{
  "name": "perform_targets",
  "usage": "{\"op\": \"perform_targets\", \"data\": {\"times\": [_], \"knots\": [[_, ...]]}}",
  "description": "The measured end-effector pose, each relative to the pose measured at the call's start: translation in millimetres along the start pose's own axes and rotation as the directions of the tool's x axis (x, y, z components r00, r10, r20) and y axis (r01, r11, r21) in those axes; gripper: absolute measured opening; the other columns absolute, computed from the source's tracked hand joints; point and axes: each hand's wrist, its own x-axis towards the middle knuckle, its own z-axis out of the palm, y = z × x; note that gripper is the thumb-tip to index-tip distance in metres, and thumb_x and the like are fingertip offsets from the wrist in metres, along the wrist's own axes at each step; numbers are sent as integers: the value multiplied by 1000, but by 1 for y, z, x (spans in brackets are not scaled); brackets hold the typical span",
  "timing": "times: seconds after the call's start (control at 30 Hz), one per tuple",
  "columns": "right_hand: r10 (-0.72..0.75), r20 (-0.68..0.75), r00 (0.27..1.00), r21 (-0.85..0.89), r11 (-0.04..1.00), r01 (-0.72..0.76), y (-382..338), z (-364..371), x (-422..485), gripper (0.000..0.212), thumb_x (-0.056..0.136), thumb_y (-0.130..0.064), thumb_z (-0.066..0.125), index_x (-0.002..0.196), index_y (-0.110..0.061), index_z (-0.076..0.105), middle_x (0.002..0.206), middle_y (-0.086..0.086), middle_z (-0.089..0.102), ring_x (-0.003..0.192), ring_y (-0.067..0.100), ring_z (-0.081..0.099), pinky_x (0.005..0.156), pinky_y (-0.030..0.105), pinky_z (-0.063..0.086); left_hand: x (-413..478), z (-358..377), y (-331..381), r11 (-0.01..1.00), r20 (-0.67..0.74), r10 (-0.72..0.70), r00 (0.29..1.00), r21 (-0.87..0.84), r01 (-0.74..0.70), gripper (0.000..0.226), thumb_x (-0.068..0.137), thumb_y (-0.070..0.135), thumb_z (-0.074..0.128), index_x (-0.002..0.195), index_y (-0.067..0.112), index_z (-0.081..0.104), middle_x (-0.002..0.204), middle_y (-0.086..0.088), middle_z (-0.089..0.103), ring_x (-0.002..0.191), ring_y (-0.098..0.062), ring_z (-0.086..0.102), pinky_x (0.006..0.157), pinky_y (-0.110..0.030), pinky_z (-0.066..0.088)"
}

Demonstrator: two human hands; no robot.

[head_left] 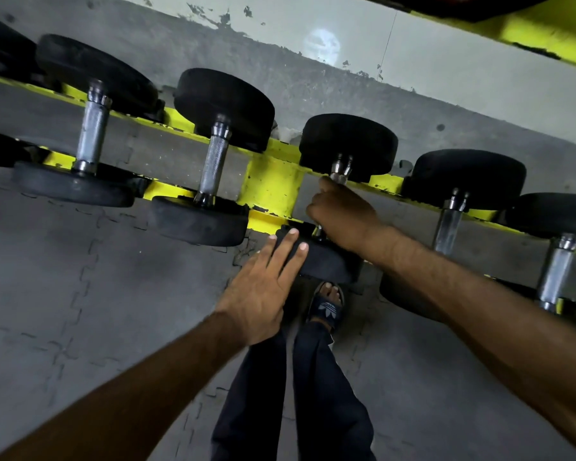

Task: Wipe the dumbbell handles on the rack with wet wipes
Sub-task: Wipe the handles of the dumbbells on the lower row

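The right grip is curled round the handle of the middle dumbbell and covers nearly all of it. Only a short knurled stub shows beside the far head, at the rack's far rail. Whether a wipe lies under the palm cannot be told, since the fingers are turned away from the camera. The left grip lies flat with straight fingers on the near head of the same dumbbell and holds nothing. That head sits at the near rail, partly hidden by both hands.

The yellow rack runs slantwise, its left and right ends cut off by the view. Two left dumbbells with bare steel handles rest across its rails. Two right dumbbells do the same, and the forearm hides part of the nearer one. An upper tier is clipped at the top right corner. Grey interlocking floor mats lie under the rack and a scuffed wall stands behind it. A sandalled foot and dark trouser legs show below the near rail.
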Motion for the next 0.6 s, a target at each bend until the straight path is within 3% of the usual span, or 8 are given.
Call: {"op": "perform_targets", "data": {"times": [0.07,0.2,0.27,0.37,0.43,0.5,0.53,0.6], "knots": [[14,76,997,-14,1000,-13,0,-12,7,18,89,-3,51,96,-1,67,103,18,58,109,39,53,73,38,46,-1,-1,-2,1000,1,10,1000,-5,-10,116,78,18,65,154,19,-22,165,-11,-23,154,-36,-3,120,-50,25],[200,-4,980,30,979,-200,11,-19,12,19,93,-3,52,102,-2,68,117,17,60,120,35,47,96,39,37,-5,-15,2,997,-2,-11,1000,-71,11,103,86,19,62,158,22,-12,166,-2,-20,155,-26,-2,124,-42,18],[209,14,978,112,971,-210,7,-15,3,15,88,-6,56,96,-3,69,110,16,62,114,35,53,91,40,46,-4,-27,5,965,-33,-65,997,-255,55,87,91,20,60,160,24,8,168,5,-3,154,-18,9,124,-35,21],[340,49,939,413,849,-330,-11,-16,-21,18,84,-23,60,82,-11,73,94,10,71,93,33,65,74,38,52,-1,-44,8,820,-90,-298,950,-533,206,61,92,27,60,150,24,41,154,3,44,139,-15,44,114,-35,39],[564,-6,826,677,610,-411,-21,-24,-40,22,85,-31,64,74,-14,73,83,7,74,80,25,68,70,37,52,-1,-56,15,706,-128,-447,886,-659,261,49,90,29,62,139,22,54,131,0,64,121,-16,59,104,-34,48],[745,128,654,923,152,-355,-34,-45,-61,14,85,-17,73,72,-20,71,78,3,72,78,19,67,75,38,54,-6,-76,28,635,-119,-505,855,-722,275,41,91,23,67,131,21,60,117,-2,70,107,-18,65,96,-33,52],[775,231,589,952,-56,-300,-41,-57,-71,17,86,-9,73,74,-21,70,77,1,71,79,20,66,76,40,55,-9,-84,34,614,-107,-511,853,-740,275,39,91,20,69,129,21,61,113,-3,71,102,-18,65,93,-35,53],[763,353,542,935,-311,-171,-55,-86,-96,21,87,3,67,82,-17,69,78,2,70,80,23,65,72,37,56,-20,-108,47,582,-101,-505,857,-773,252,40,89,20,72,128,22,62,114,0,70,104,-13,64,97,-35,53]]}}
